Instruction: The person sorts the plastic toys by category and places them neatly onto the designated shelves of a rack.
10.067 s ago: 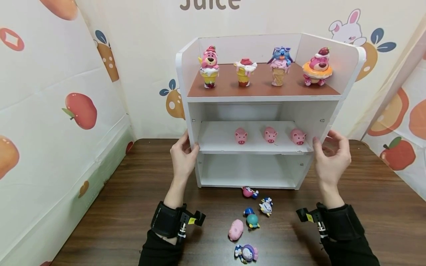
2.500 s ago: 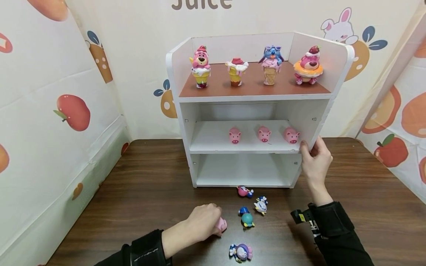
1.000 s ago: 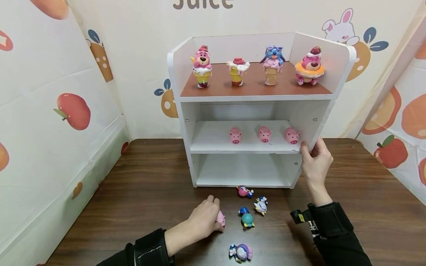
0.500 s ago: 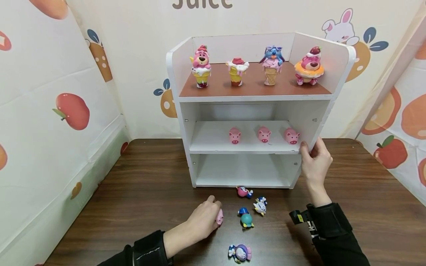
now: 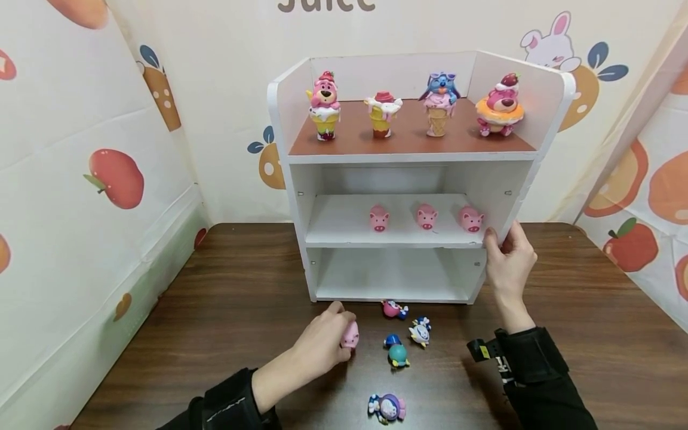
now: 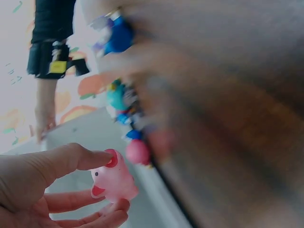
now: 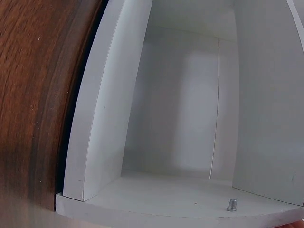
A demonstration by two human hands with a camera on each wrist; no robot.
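In the head view my left hand (image 5: pixel 319 337) pinches a pink pig figurine (image 5: pixel 350 335) just in front of the shelf's lower left part. The left wrist view shows the thumb on the snout of this pig figurine (image 6: pixel 116 178), with fingers on its other side. My right hand (image 5: pixel 510 272) grips the right side panel of the white shelf unit (image 5: pixel 387 246), thumb at the front edge. Three similar pink pigs, left (image 5: pixel 378 219), middle (image 5: pixel 427 217) and right (image 5: pixel 471 220), stand on the middle shelf. Little shows of the right hand in the right wrist view.
On the table lie a pink-and-blue figurine (image 5: pixel 394 309), a white-and-blue one (image 5: pixel 420 332), a teal one with a blue cap (image 5: pixel 397 353) and a purple one (image 5: pixel 388 408). Several ice-cream-style figurines, including a blue one (image 5: pixel 439 101), stand on the brown top shelf (image 5: pixel 355 143).
Ten seconds ago both hands held the shelf's sides and the pig lay on the table. My left hand took the pig and has lately moved it toward the shelf. My right hand stays put.
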